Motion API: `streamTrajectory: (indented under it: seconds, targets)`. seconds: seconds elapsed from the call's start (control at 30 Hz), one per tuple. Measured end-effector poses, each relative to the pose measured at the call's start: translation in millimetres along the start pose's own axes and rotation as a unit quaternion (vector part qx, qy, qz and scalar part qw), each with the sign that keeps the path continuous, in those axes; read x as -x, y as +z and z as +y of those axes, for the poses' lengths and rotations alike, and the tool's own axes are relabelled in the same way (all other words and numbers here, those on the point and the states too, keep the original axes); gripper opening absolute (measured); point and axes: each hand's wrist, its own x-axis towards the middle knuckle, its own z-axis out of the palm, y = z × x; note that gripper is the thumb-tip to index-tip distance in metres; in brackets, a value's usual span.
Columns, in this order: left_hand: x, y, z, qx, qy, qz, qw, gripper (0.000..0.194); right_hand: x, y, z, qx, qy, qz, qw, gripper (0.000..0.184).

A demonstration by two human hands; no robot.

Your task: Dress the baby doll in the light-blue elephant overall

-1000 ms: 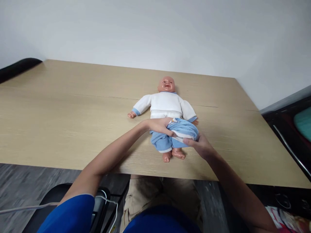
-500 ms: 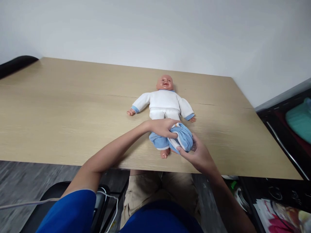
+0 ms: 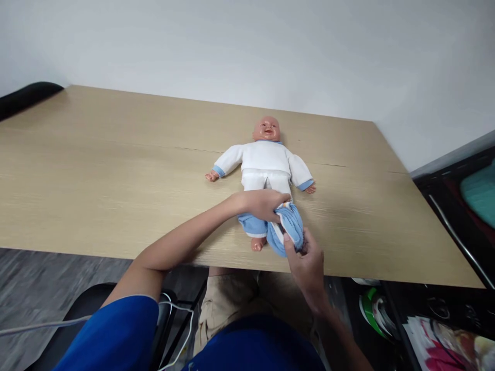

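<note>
A bald baby doll (image 3: 266,157) in a white top with blue cuffs lies on its back, feet towards me. One shin carries a blue terry trouser leg (image 3: 253,225) with a white hem, and the bare foot pokes out below it. Bunched blue doll trousers (image 3: 293,225) with white edging cover the other foot, which is hidden. My left hand (image 3: 266,204) reaches across the doll's legs and pinches the upper edge of the bunched cloth. Lower down on the right, my right hand (image 3: 305,257) grips the same cloth, thumb at its white rim and fingers around the outer side.
The doll lies near the front edge of a wooden table (image 3: 116,180) set against a white wall. A black chair (image 3: 73,319) with a white cable stands below left. At right are black shelving with a teal item (image 3: 479,190), a green-rimmed roll (image 3: 371,312) and papers.
My right hand has moved down and slightly left, drawing the lower part of the bunched trousers downward. My left hand keeps its hold. The view has shifted slightly.
</note>
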Motion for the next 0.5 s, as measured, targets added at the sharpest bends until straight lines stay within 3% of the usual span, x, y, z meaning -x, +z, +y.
streamTrajectory:
  seconds: [0.1, 0.2, 0.3, 0.4, 0.5]
  targets:
    - [3.5, -2.7, 8.4, -0.036, -0.025, -0.027, 0.999, 0.05, 13.8, 5.7, 13.3, 0.037, -0.014, 0.042, 0.998, 0.033]
    - [6.0, -0.2, 11.8, -0.042, -0.039, -0.051, 0.997, 0.067, 19.3, 6.4, 25.6, 0.117, -0.094, 0.103, 0.983, 0.026]
    - [5.2, 7.3, 10.0, -0.029, -0.042, -0.063, 0.997, 0.076, 22.3, 5.3, 31.4, 0.159, -0.152, 0.126, 0.967, 0.019]
    - [0.9, 16.4, 3.8, 0.0, -0.034, -0.039, 0.999, 0.077, 25.6, 4.7, 33.4, 0.101, -0.108, 0.104, 0.984, 0.019]
    - [-3.8, 22.4, -6.1, 0.034, -0.011, -0.023, 0.999, 0.072, 26.7, 4.9, 36.5, 0.003, 0.003, 0.056, 0.998, 0.034]
